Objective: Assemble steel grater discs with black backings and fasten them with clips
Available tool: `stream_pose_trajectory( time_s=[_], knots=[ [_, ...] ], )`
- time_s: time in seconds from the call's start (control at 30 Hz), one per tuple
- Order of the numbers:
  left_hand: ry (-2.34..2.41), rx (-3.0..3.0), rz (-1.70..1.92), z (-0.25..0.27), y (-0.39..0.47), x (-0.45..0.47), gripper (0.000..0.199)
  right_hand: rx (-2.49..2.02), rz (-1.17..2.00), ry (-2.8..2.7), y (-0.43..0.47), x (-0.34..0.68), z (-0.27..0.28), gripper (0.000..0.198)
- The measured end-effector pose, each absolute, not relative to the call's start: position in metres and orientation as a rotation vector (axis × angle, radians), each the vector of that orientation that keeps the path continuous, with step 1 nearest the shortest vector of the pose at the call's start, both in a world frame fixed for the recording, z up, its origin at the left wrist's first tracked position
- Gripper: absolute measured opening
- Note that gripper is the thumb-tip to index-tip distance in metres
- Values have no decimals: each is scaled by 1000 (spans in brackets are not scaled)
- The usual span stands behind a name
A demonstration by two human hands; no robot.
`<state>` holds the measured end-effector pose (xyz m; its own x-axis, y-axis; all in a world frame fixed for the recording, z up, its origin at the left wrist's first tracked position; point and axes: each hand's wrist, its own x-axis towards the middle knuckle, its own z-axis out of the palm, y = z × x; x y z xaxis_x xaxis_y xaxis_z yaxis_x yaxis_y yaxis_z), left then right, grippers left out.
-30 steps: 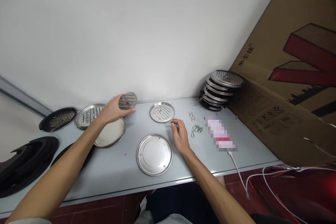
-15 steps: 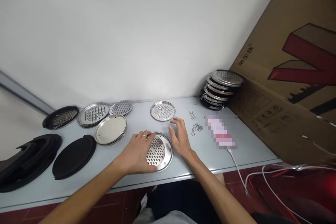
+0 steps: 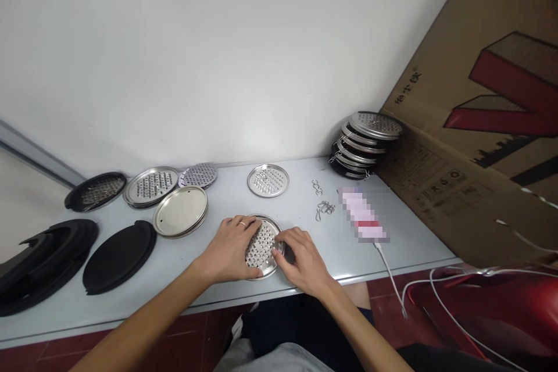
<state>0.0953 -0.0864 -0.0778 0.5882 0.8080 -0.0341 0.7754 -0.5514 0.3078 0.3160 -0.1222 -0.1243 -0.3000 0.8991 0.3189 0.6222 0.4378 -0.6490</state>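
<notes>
Near the table's front edge lies a round metal grater plate [image 3: 261,247] with a raised rim. My left hand [image 3: 233,250] is curled around its left side, thumb on the near rim and fingers on the far rim. Thumb and fingers of my right hand [image 3: 300,256] close on the plate's right edge, which they partly hide. A second grater plate [image 3: 268,180] lies flat just beyond. To the right are small metal chain links [image 3: 317,187] and several loose metal clips [image 3: 325,209].
On the left are plain metal discs [image 3: 181,212], grater plates [image 3: 152,186], a perforated disc [image 3: 199,176] and black round covers [image 3: 120,256]. A stack of graters [image 3: 366,142] stands against the wall by a cardboard box [image 3: 471,128]. A white cable [image 3: 390,273] hangs off the table.
My right hand has moved down and left onto the right edge of the grater plate. Perforations now reach further right across the plate. My left hand stays on its left side.
</notes>
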Motion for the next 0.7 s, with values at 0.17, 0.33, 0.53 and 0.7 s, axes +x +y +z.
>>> stream_pose_trajectory(
  time_s=[0.17,0.33,0.53,0.7],
  knots=[
    [1271,2494,137,-87,-87,91,102,-1284,491,-2098,-123,316,-125,8],
    [1257,2445,223,-97,-88,80,109,-1302,451,-2149,-124,315,-125,10],
    [1449,2405,462,-103,-98,60,63,-1334,373,-2166,-125,314,-125,15],
    [1592,2351,490,-108,-105,51,37,-1345,348,-2181,-126,313,-126,31]
  ],
)
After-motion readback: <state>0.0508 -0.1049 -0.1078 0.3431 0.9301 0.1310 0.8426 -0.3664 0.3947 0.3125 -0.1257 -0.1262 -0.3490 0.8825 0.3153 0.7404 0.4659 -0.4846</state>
